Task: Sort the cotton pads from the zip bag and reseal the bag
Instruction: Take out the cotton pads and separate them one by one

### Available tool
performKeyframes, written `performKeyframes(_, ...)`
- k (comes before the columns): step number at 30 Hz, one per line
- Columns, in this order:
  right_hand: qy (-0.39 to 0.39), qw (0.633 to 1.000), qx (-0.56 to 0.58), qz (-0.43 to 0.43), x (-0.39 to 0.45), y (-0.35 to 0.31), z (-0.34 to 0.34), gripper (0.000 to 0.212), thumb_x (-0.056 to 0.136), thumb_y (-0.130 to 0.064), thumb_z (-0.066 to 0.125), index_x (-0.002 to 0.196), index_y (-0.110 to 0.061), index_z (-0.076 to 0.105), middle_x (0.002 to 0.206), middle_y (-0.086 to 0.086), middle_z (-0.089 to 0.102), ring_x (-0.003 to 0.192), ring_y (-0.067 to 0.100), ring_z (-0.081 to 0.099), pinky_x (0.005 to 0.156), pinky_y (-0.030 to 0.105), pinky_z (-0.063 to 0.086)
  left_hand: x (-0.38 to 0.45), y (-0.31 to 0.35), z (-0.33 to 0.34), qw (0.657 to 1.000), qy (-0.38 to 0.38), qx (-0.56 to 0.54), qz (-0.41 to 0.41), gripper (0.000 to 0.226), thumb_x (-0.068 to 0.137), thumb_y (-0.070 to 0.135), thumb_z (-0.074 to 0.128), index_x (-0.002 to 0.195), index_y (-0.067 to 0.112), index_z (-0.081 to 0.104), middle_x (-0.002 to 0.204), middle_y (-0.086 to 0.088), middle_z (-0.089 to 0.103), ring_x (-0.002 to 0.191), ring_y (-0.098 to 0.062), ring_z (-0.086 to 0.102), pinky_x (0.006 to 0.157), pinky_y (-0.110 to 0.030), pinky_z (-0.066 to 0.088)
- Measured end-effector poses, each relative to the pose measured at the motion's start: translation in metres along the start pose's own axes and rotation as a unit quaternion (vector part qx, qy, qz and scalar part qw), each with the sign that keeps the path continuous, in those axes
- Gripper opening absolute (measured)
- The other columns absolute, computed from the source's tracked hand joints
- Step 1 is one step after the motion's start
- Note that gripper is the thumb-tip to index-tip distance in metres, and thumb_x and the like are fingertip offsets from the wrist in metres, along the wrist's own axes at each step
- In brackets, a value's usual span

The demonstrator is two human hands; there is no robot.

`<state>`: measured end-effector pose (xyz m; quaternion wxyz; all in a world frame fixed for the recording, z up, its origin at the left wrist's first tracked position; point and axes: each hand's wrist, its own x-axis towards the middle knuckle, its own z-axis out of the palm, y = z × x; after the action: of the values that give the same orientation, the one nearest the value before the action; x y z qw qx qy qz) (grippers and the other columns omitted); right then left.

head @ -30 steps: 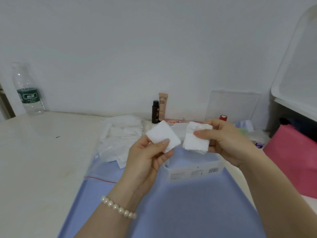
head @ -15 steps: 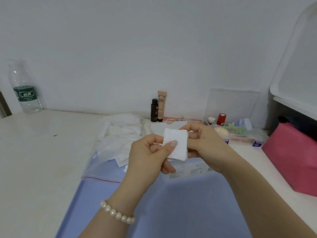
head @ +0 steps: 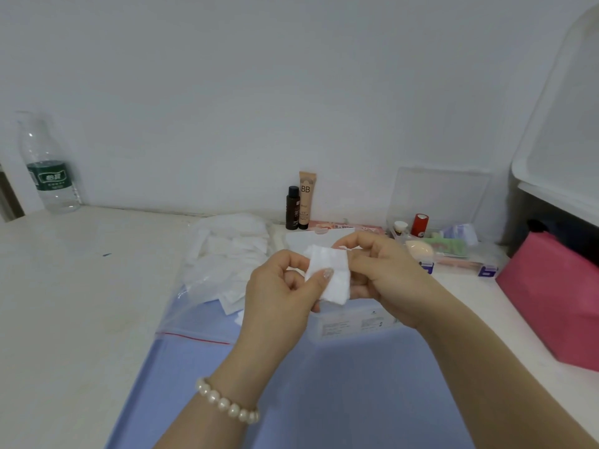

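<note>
From the head camera, much was hard to read. The zip bag lay on the pale table, its clear plastic nearly lost against the surface; only the red zip line at its near edge showed it plainly. The loose cotton pads heaped inside it blurred into one white mass, so no count could be made. A clear box sat behind the hands, most of it hidden by them, its label print too small to read. The blue mat ran out of the bottom of the view, and the pink pouch was cut off at the right edge. Small items in the clear organizer at the back were blurred.

The left hand held a held cotton pad above the mat, its thumb pressed flat on the pad's front and its fingers curled behind. The right hand pinched the same pad's right edge, fingers bent together; how the fingertips lay behind the pad could not be seen. Whether it was one pad or two stacked could not be told. A pearl bracelet circled the left wrist.

A water bottle stood far left by the wall, well apart, and a BB cream tube and a dark bottle stood together behind the bag.
</note>
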<state>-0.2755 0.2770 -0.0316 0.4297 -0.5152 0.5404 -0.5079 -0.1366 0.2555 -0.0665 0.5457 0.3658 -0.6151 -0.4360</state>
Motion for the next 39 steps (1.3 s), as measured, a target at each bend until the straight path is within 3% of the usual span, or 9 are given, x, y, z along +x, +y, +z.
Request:
performKeyframes(9,-0.019,0.999,0.042,0.013,-0.001,-0.004,0.0,0.016,0.093,0.001,0.045,0.089,-0.007,0.059,0.086,0.015,0.067,0.071,0.024,0.069,0.06,0.034,0.058,0.002,-0.007,-0.001,0.999,0.03,0.019,0.026,0.025,0.078,0.017,0.075,0.072,0.02,0.051,0.053,0.014,0.042,0.046,-0.001,0.037,0.048,-0.013,0.032)
performKeyframes(13,-0.022,0.996,0.084,0.023,-0.003,-0.009,0.001,0.022,0.092,0.002,0.038,0.085,-0.007,0.056,0.085,0.015,0.066,0.069,0.026,0.068,0.057,0.035,0.057,0.001,-0.011,0.002,1.0,-0.011,-0.004,0.008,0.029,0.07,0.04,0.058,0.096,0.035,0.045,0.097,0.012,0.056,0.085,0.005,0.055,0.071,-0.012,0.046)
performKeyframes(15,-0.03,0.994,0.107,0.019,-0.004,-0.012,0.003,0.015,0.093,-0.007,0.042,0.086,-0.006,0.055,0.096,0.022,0.063,0.077,0.032,0.068,0.066,0.042,0.057,-0.001,-0.013,0.006,0.997,-0.061,-0.037,-0.014,0.029,0.076,0.042,0.05,0.104,0.035,0.047,0.105,0.012,0.059,0.097,-0.005,0.06,0.082,-0.027,0.052)
performKeyframes(19,-0.022,0.999,-0.026,-0.013,-0.008,-0.011,0.006,0.043,0.073,-0.045,0.063,0.092,-0.007,0.056,0.09,0.009,0.067,0.074,0.015,0.069,0.059,0.033,0.056,-0.003,-0.01,0.007,0.992,-0.104,-0.064,-0.021,0.014,0.095,0.029,0.046,0.102,0.028,0.057,0.094,0.007,0.066,0.084,-0.007,0.064,0.065,-0.029,0.056)
performKeyframes(23,0.055,0.979,-0.182,-0.069,-0.004,0.001,0.007,0.018,0.081,-0.03,0.068,0.085,-0.02,0.055,0.087,0.006,0.063,0.076,0.019,0.064,0.054,0.028,0.051,-0.003,-0.016,0.007,0.991,-0.127,-0.046,0.02,0.024,0.083,0.037,0.046,0.1,0.03,0.061,0.093,0.001,0.065,0.078,-0.004,0.06,0.06,-0.018,0.047)
performKeyframes(27,0.073,0.978,-0.19,-0.051,-0.001,0.003,0.005,0.023,0.083,-0.042,0.063,0.083,-0.021,0.055,0.082,-0.001,0.062,0.071,0.013,0.059,0.056,0.025,0.043,-0.005,-0.017,0.008,0.986,-0.162,0.003,0.041,0.038,0.07,0.051,0.056,0.105,0.036,0.059,0.091,0.013,0.063,0.084,-0.005,0.059,0.07,-0.02,0.046)
performKeyframes(31,0.102,0.969,-0.222,-0.029,0.001,0.006,0.003,0.031,0.083,-0.05,0.058,0.083,-0.019,0.057,0.087,0.0,0.063,0.078,0.015,0.06,0.065,0.03,0.049,-0.004,-0.011,0.01,0.984,-0.174,0.023,0.032,0.043,0.066,0.035,0.072,0.107,0.035,0.058,0.092,0.01,0.067,0.08,0.0,0.061,0.07,-0.016,0.046)
performKeyframes(34,0.054,0.986,-0.158,0.015,-0.001,-0.003,-0.007,0.029,0.082,-0.045,0.062,0.089,-0.016,0.062,0.086,0.003,0.067,0.067,0.015,0.065,0.049,0.026,0.049,0.004,-0.006,0.008,0.985,-0.174,-0.014,-0.014,0.06,0.061,0.022,0.075,0.115,0.037,0.052,0.098,0.009,0.069,0.088,-0.006,0.066,0.075,-0.022,0.053)
performKeyframes(39,-0.067,0.989,-0.097,0.086,0.0,-0.019,-0.038,0.027,0.076,-0.014,0.074,0.101,-0.009,0.066,0.094,0.007,0.073,0.084,0.019,0.07,0.068,0.031,0.056,0.023,0.006,0.005,0.983,-0.162,-0.054,-0.065,0.067,0.058,0.017,0.077,0.118,0.024,0.049,0.1,-0.005,0.067,0.084,-0.022,0.064,0.075,-0.033,0.054)
